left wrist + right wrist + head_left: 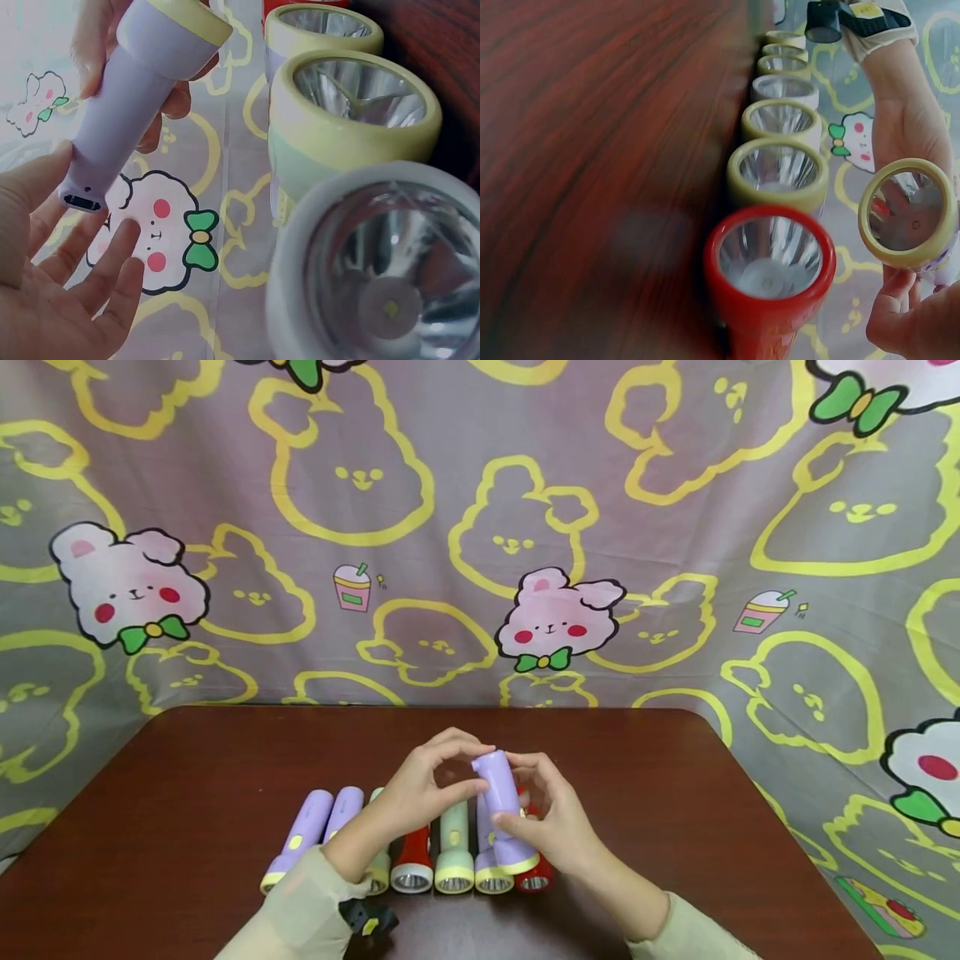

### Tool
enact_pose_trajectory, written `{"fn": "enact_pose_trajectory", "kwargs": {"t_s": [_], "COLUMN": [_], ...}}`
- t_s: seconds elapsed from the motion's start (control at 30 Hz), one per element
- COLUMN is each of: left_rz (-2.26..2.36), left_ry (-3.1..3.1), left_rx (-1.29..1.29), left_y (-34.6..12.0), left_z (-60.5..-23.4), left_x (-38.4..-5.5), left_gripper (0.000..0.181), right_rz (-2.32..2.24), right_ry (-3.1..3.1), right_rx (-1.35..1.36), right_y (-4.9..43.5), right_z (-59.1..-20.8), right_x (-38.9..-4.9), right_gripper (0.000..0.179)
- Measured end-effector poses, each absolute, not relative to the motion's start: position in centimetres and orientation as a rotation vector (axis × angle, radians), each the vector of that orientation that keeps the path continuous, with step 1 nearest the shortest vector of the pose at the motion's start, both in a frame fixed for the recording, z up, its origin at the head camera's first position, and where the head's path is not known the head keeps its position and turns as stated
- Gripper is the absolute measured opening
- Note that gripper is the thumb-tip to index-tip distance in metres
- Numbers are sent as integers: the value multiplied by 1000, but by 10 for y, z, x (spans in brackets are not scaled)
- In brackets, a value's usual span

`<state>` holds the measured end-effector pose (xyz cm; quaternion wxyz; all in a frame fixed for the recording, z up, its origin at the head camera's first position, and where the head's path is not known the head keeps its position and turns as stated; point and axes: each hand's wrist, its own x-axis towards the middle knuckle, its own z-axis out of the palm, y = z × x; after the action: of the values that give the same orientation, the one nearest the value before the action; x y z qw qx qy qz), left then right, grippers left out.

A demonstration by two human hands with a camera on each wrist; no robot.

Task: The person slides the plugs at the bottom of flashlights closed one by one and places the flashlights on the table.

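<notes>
A purple flashlight [498,789] with a pale yellow rim is held above the row, its lens end toward the person. My right hand [557,814] grips its body between thumb and fingers. At the tail end, my left hand [429,781] pinches with thumb and index finger; its other fingers are spread behind, as the left wrist view shows. A small dark slot [81,202] shows on the tail. Below stands a row of flashlights: a red one [534,882], a purple one [493,882], a green one [453,860] and a red one with a whitish rim [412,868].
Left of these lie another green flashlight [379,868], partly behind the left arm, and two purple flashlights [309,818]. All rest on a dark brown table [225,752]. A patterned cloth [450,568] hangs behind. The left wrist wears a black strapped device [367,917].
</notes>
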<state>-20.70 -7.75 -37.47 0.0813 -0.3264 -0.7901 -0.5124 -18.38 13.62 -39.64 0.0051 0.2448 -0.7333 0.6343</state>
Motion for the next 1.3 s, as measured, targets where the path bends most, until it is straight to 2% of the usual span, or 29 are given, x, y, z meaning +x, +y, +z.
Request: {"fn": "enact_pose_trajectory", "kwargs": {"t_s": [0.33, 0.67, 0.93, 1.3], "left_rz": [-1275, -1246, -1213, -1078], "left_ry": [-2384, -2410, -2457, -2575], "left_rx": [-861, -816, -844, -907], "left_y": [-56, -36, -23, -8], "left_z": [-374, -371, -370, -371], "left_x": [-213, -219, -222, -224], "left_gripper": [45, 41, 43, 44], "right_rz": [1824, 1723, 1756, 1639], "right_ry": [-2329, -2384, -2388, -2474], "right_rx": [734, 738, 821, 766], "right_y": [147, 166, 187, 203], "right_z": [-395, -395, -396, -399], "right_x": [-190, -195, -197, -192], "right_gripper": [59, 62, 64, 67]}}
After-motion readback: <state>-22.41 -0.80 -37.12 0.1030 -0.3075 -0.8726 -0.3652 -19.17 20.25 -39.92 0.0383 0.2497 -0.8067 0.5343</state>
